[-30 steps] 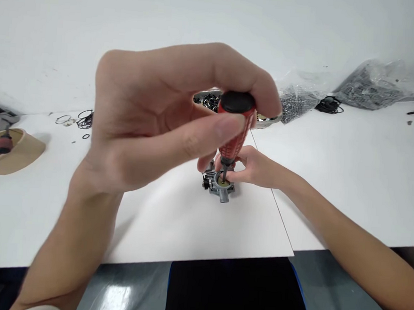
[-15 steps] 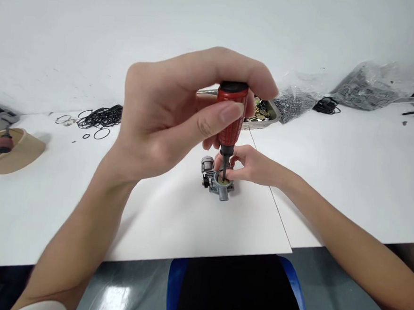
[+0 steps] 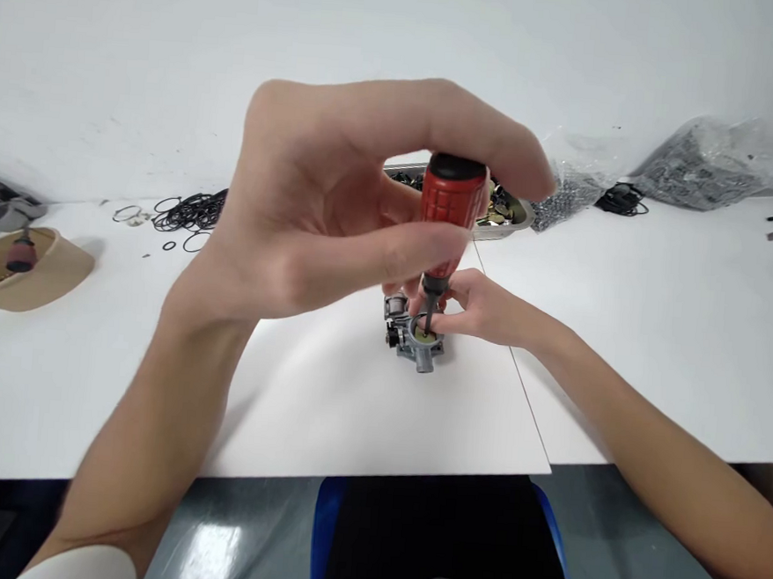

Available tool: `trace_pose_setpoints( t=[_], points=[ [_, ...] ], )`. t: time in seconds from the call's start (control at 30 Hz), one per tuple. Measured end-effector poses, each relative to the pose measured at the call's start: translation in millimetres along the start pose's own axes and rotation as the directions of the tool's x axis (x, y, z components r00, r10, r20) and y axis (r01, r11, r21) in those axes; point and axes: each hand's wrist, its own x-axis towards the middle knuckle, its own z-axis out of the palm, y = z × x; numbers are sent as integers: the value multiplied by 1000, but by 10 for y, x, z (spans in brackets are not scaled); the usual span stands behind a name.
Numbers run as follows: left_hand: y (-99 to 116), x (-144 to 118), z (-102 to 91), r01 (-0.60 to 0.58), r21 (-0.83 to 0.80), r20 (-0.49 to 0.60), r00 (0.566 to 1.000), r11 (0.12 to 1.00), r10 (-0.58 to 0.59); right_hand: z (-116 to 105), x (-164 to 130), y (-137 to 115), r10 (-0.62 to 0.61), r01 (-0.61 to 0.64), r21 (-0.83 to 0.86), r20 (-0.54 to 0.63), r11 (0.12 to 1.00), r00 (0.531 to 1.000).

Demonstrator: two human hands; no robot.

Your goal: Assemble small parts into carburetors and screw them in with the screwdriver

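My left hand (image 3: 327,188) is closed round the red handle of a screwdriver (image 3: 451,201), thumb on its side and index finger arched over the black end cap. The shaft points down, and its tip meets the yellowish disc inside the round bore of a small grey metal carburetor (image 3: 424,356). Behind the bore, my right hand (image 3: 471,306) grips the carburetor and steadies it on the white table. Its thumb reaches to the bore's rim by the shaft; the other fingers are partly hidden behind the screwdriver and the part.
A metal tray (image 3: 524,218) of small parts stands behind my hands. Black rubber rings (image 3: 193,212) lie left of it. A tan container (image 3: 57,271) holds another screwdriver (image 3: 22,253). Plastic bags of parts (image 3: 693,165) rest against the wall at right. The table's front edge is near me.
My left thumb and index finger have shifted along the screwdriver handle, with the index finger stretched further right. The tip stays in the bore. The whole view has moved slightly.
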Motion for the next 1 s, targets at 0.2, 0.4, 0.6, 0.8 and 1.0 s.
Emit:
trace_pose_setpoints(
  t=[0.2,0.4,0.6,0.8,1.0],
  points=[
    [24,11,44,46,-141,-24,998,989,-50,1,2,6,-3,3,1,13,1000,1000],
    [82,10,84,6,-101,-42,999,995,-10,2,2,1,-8,8,-3,11,1000,1000],
    [116,2,123,-31,-34,-115,993,999,27,-1,1,-2,-16,16,7,11,1000,1000],
    [164,-14,58,154,51,-58,987,987,-151,-6,1,19,-11,11,-10,8,1000,1000],
    [144,-16,101,83,126,-142,988,989,-64,-3,3,17,-25,25,-6,9,1000,1000]
  ],
)
